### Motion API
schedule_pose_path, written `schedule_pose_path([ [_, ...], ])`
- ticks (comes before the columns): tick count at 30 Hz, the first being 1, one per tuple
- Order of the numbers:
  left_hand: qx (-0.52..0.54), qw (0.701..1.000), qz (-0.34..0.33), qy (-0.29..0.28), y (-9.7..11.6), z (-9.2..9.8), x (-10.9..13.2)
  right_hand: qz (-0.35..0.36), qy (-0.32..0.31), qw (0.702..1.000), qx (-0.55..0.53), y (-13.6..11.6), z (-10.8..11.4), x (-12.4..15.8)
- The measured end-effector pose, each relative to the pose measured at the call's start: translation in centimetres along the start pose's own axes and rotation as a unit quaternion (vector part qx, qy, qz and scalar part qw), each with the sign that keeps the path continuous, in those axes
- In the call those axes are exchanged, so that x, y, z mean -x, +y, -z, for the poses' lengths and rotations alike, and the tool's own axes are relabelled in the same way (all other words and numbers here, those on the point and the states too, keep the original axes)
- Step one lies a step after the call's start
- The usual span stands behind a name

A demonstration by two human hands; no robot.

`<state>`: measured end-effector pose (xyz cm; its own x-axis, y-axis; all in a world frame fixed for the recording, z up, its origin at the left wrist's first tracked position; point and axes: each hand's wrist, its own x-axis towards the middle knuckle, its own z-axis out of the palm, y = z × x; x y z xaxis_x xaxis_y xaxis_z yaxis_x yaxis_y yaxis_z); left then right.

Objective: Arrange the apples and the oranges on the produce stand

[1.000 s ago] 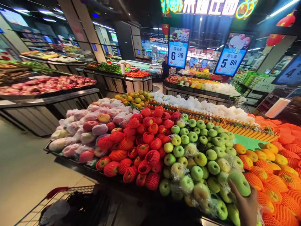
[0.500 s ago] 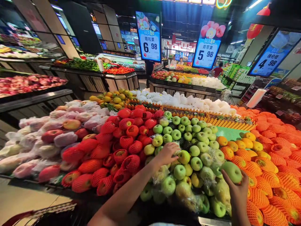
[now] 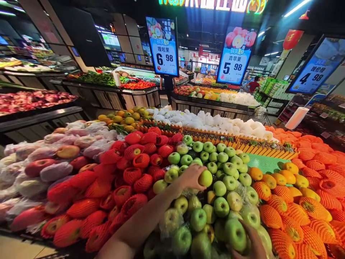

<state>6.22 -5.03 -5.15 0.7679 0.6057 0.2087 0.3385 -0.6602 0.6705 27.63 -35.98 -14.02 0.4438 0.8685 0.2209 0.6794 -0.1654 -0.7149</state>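
My left hand [image 3: 192,176] reaches across the pile of green apples [image 3: 222,157], its fingers curled around a yellowish-green apple [image 3: 206,178]. Low in the view, my right hand [image 3: 253,241] has its fingers around a larger green apple [image 3: 235,233], close over the near right part of the pile. Part of that hand is cut off by the bottom edge. Several apples near it are wrapped in clear plastic film.
Apples in red foam nets [image 3: 134,176] lie to the left, oranges in orange nets [image 3: 285,208] to the right. A planter strip with an orange fence [image 3: 265,145] runs behind. Price screens [image 3: 233,57] hang overhead. A person in dark clothes [image 3: 167,88] stands farther back.
My right hand has brought its green apple from above the oranges down and left to the apple pile. My left hand has closed on the yellowish-green apple.
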Motion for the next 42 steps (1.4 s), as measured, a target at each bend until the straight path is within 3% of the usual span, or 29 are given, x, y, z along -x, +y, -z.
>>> schedule_pose_path([
  [3, 0.063, 0.99, 0.051, 0.115, 0.0, 4.4, 1.3, 0.041, -0.157, 0.985, 0.065, -1.5, -1.7, -1.9],
  [5, 0.061, 0.988, 0.057, 0.129, 0.1, 5.9, 3.3, 0.037, -0.247, 0.961, 0.119, -2.8, -2.8, -2.7],
  [7, 0.01, 0.997, 0.05, 0.06, 0.6, 5.7, 5.7, 0.029, -0.298, 0.939, 0.168, -3.9, -3.5, -3.1],
  [9, -0.063, 0.996, 0.037, -0.06, 1.3, 4.3, 7.9, 0.03, -0.318, 0.928, 0.192, -4.6, -3.8, -3.3],
  [11, -0.13, 0.976, 0.036, -0.172, 1.9, 2.3, 9.4, 0.041, -0.333, 0.921, 0.199, -5.0, -3.4, -3.4],
  [14, -0.17, 0.955, 0.063, -0.235, 2.0, 0.0, 10.6, 0.051, -0.359, 0.908, 0.209, -4.6, -2.5, -3.4],
  [19, -0.181, 0.95, 0.102, -0.232, 1.0, -1.0, 11.0, 0.107, -0.341, 0.9, 0.249, -0.1, -3.1, -1.5],
  [21, -0.188, 0.945, 0.1, -0.248, 0.8, -1.2, 10.7, 0.172, -0.285, 0.898, 0.288, 2.7, -4.4, 0.1],
  [24, -0.191, 0.948, 0.085, -0.239, 0.7, -1.3, 9.9, 0.267, -0.149, 0.889, 0.34, 6.0, -6.3, 2.3],
  [27, -0.194, 0.95, 0.073, -0.232, 0.8, -1.0, 8.6, 0.28, -0.09, 0.888, 0.354, 7.0, -6.7, 3.6],
  [29, -0.187, 0.948, 0.07, -0.247, 1.0, -0.6, 7.7, 0.271, -0.117, 0.899, 0.325, 6.3, -5.4, 3.4],
  [33, -0.18, 0.948, 0.068, -0.255, 1.5, -0.3, 6.2, 0.262, -0.267, 0.907, 0.195, 2.0, -0.9, -1.0],
  [34, -0.184, 0.949, 0.06, -0.249, 1.6, -0.4, 5.9, 0.249, -0.275, 0.913, 0.17, 0.5, 0.0, -3.0],
  [36, -0.195, 0.948, 0.035, -0.247, 1.7, -0.5, 5.1, 0.213, -0.222, 0.936, 0.169, -2.4, 0.7, -7.6],
  [39, -0.194, 0.944, 0.006, -0.266, 1.8, -0.3, 3.2, 0.211, -0.203, 0.913, 0.282, -5.3, -1.3, -14.5],
  [42, -0.192, 0.955, 0.004, -0.227, 1.4, 0.5, 0.5, 0.245, -0.293, 0.853, 0.355, -6.4, -4.6, -19.2],
])
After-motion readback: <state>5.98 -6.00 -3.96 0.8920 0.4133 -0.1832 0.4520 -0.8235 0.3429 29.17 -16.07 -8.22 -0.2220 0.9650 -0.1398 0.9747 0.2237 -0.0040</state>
